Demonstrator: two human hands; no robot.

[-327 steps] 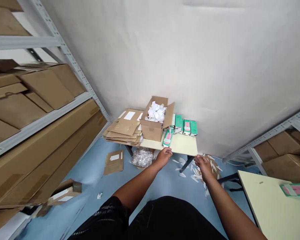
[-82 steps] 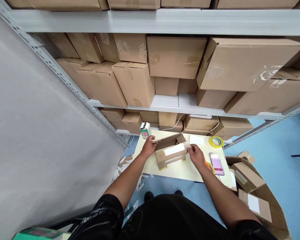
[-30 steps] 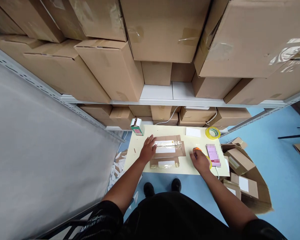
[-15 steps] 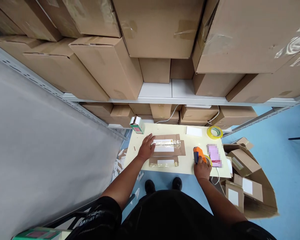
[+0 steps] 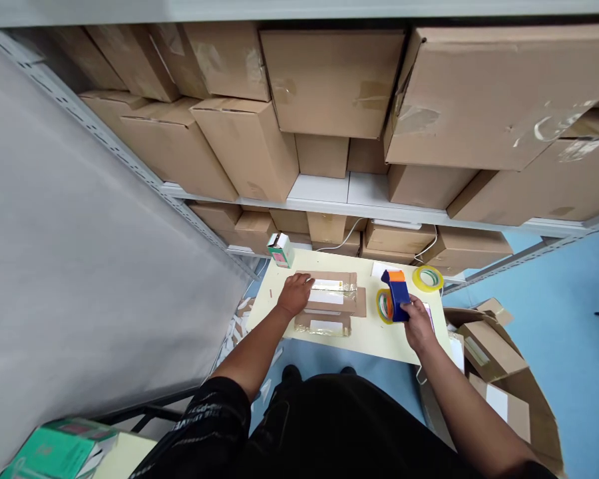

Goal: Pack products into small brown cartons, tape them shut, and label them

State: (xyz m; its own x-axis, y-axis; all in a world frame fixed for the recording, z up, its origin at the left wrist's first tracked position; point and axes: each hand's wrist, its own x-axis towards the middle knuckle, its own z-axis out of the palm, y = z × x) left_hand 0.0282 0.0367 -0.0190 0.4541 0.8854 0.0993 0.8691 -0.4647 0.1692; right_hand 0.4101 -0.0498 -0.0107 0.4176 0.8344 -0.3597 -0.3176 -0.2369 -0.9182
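My left hand (image 5: 296, 293) lies flat with fingers extended on the left end of a flattish cardboard box (image 5: 333, 276), which has white labels and shiny clear tape on top. Just in front of that box is a narrower taped cardboard box (image 5: 303, 324) with a white label. In my right hand (image 5: 418, 324) is a blue and orange tape gun (image 5: 399, 297). Its yellow-edged tape roll (image 5: 383, 305) faces left, toward the boxes. The tape gun is raised above the right part of the cream table (image 5: 364, 340). My right hand mostly hides a pinkish item beneath it.
A yellow tape roll (image 5: 428, 279) lies at the table's back right, and a small green-and-white box (image 5: 280, 250) stands at the back left. Shelves of cardboard boxes (image 5: 334, 83) rise behind. On the floor at right, a large open carton (image 5: 542, 416) holds several boxes.
My right hand has lifted the tape gun off the table and turned it so the roll faces left. My left hand stays on the box. The view has tilted upward.
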